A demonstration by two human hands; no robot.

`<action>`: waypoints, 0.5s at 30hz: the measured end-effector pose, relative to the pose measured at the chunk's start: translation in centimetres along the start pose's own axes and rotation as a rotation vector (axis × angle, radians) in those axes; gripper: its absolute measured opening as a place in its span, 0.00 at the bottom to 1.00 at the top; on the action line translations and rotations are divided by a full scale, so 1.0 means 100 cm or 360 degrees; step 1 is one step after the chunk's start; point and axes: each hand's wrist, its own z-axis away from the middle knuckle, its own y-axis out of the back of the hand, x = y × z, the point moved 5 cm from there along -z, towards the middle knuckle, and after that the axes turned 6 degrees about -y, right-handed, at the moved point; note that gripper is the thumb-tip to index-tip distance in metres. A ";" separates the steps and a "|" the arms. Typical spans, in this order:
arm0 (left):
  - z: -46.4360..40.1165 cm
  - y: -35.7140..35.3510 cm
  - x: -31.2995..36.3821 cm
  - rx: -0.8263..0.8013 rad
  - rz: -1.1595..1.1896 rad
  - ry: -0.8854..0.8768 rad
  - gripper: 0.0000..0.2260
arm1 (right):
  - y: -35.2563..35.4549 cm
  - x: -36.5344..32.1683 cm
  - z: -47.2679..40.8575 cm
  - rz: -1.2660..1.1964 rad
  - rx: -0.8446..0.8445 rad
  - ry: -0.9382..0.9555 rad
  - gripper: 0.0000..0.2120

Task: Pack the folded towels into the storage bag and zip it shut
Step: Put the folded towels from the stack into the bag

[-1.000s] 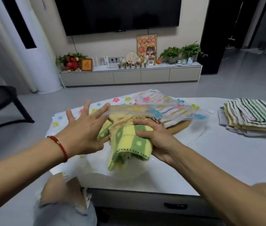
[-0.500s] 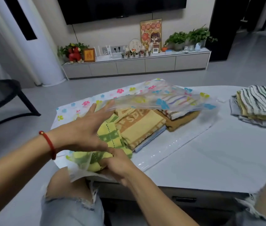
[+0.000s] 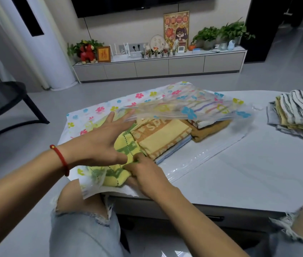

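A clear storage bag point(image 3: 199, 110) printed with coloured flowers lies open on the white table point(image 3: 249, 164), its top flap raised. Inside lie an orange-yellow towel point(image 3: 163, 134), a brown towel point(image 3: 210, 129) and a striped one under the flap. A yellow-green towel point(image 3: 113, 173) sits at the bag's near left end. My left hand point(image 3: 100, 143) reaches in with straight fingers, lifting the flap. My right hand point(image 3: 147, 175) grips the near edge of the yellow-green towel, thumb on top.
A stack of folded striped towels point(image 3: 299, 112) sits at the table's right edge. My knees in torn jeans point(image 3: 83, 229) are under the near table edge. A black chair point(image 3: 2, 104) stands left, a low TV cabinet point(image 3: 158, 65) behind.
The yellow-green towel went from the bag's middle to its near left end. My right hand followed it and now grips its edge. My left hand stays under the flap.
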 end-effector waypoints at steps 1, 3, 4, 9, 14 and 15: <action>0.000 -0.001 0.001 -0.0006 0.0012 -0.0014 0.49 | -0.002 -0.007 -0.009 0.0066 0.0040 -0.0006 0.16; -0.001 -0.004 0.004 -0.0009 0.0030 -0.0049 0.49 | -0.006 -0.019 -0.026 -0.0017 0.0090 -0.0114 0.11; -0.001 -0.005 0.005 -0.0013 0.0035 -0.0056 0.48 | -0.007 -0.023 -0.034 -0.0093 0.0103 -0.0158 0.10; -0.003 -0.007 0.002 -0.0056 -0.0054 -0.0006 0.45 | -0.011 -0.024 -0.048 -0.0189 0.0054 -0.0113 0.14; -0.002 -0.010 0.000 0.0060 -0.0121 0.0007 0.43 | 0.009 0.006 -0.001 -0.0085 0.0189 0.0265 0.22; -0.006 -0.012 0.003 0.0135 -0.0169 -0.0016 0.41 | 0.018 0.019 0.008 -0.0083 0.0188 0.0270 0.22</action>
